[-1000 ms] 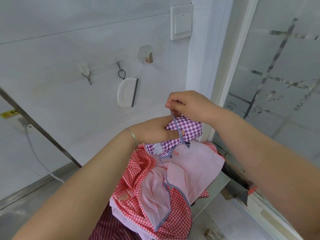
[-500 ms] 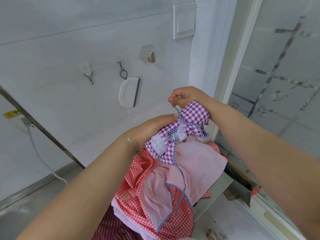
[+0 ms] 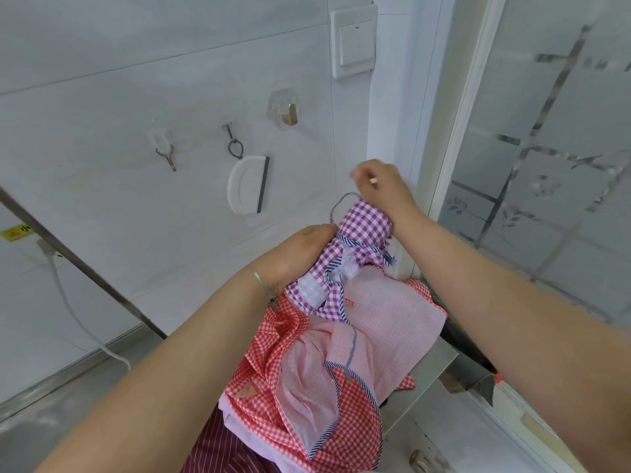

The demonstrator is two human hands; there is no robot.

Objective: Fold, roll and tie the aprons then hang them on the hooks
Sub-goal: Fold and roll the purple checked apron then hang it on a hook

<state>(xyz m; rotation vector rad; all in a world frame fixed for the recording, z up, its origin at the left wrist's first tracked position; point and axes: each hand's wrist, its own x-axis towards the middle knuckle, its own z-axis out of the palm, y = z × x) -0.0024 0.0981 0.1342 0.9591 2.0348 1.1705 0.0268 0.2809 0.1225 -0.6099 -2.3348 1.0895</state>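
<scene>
Purple-check apron (image 3: 355, 257), rolled into a bundle w/ striped trim, sits up between both hands above the pile. My left hand (image 3: 297, 254) is wrapped round the bundle's left side, fingers tucked behind the cloth, so that grip is closed on it. My right hand (image 3: 382, 186) is raised just above the bundle's top end, fingers curled; a thin strap loop (image 3: 341, 206) arcs from under it down to the roll. It looks pinched there, but motion blur hides the fingertips, so I can't tell for sure.

Under the bundle: red-check apron (image 3: 307, 387) and a paler pink one (image 3: 389, 319), crumpled together on a steel tabletop (image 3: 430, 377). Dark striped cloth (image 3: 222, 448) shows at the bottom edge.

On the tiled wall behind: wire hook (image 3: 167, 155) at left, a ring hook (image 3: 234, 145) w/ a white scraper (image 3: 247, 184) just below it, and a clear hook (image 3: 285, 109) further right, none carrying an apron. Light switch (image 3: 353, 40) above, frosted glass door (image 3: 546, 148) at right.
</scene>
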